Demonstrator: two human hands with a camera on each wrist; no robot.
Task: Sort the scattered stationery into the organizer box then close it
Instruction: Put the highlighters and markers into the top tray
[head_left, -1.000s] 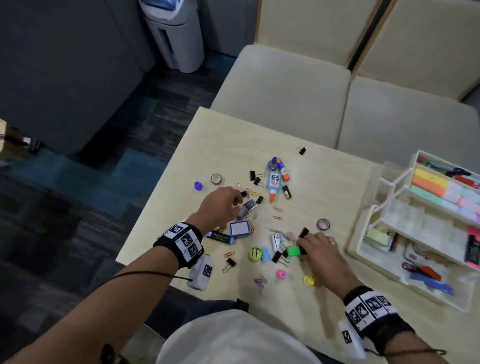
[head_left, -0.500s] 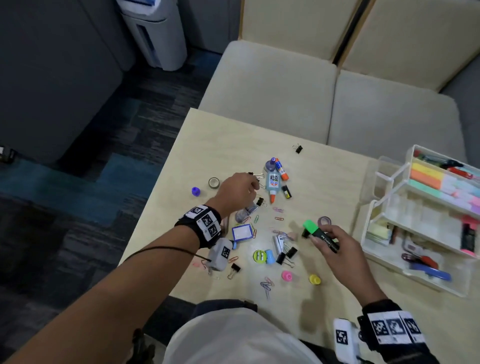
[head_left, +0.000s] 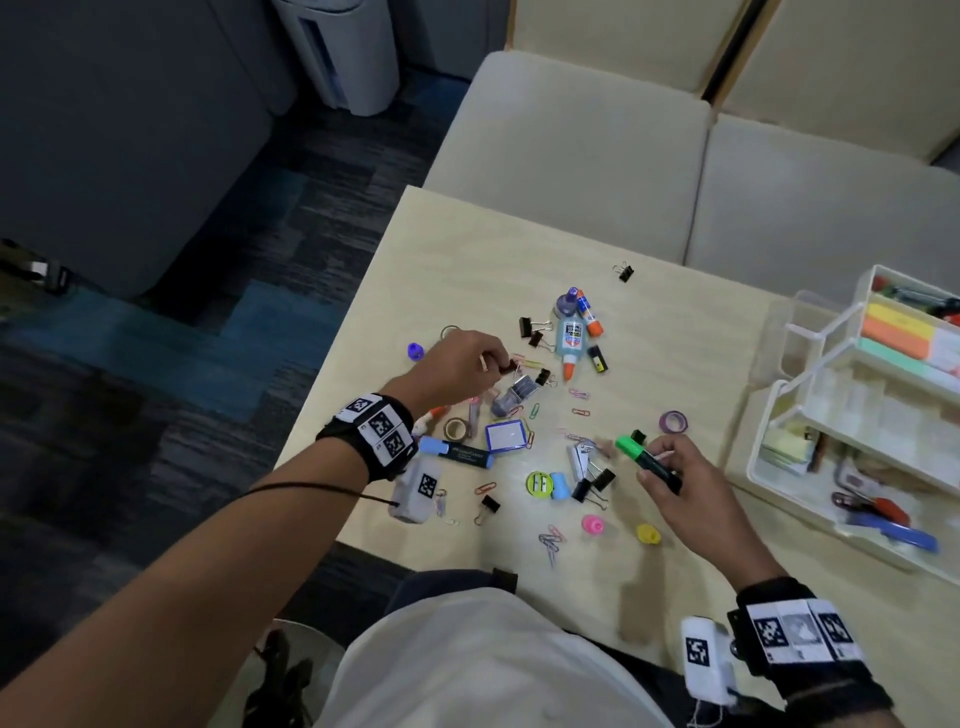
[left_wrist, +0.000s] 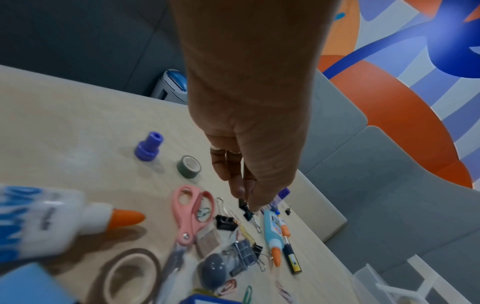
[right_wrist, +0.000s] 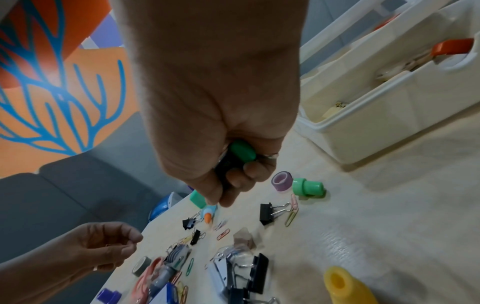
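Now holding the green highlighter (head_left: 648, 460) tight in the right hand (head_left: 680, 483), lower right of the frame. Pinching a small black binder clip (left_wrist: 246, 212) with the left hand (head_left: 457, 366). Carrying both carefully to the organizer box (head_left: 779, 467) at the right edge of the bench (head_left: 467, 249), dropping each in its own slot.

Left hand (head_left: 462, 366) extended forward over the table, palm down, fingertips (left_wrist: 240, 192) bunched in a pinch. Right hand (head_left: 675, 480) raised nearer the body, fingers (right_wrist: 235, 179) curled in a closed grip (thumb pressed alongside). Both wrists banded.
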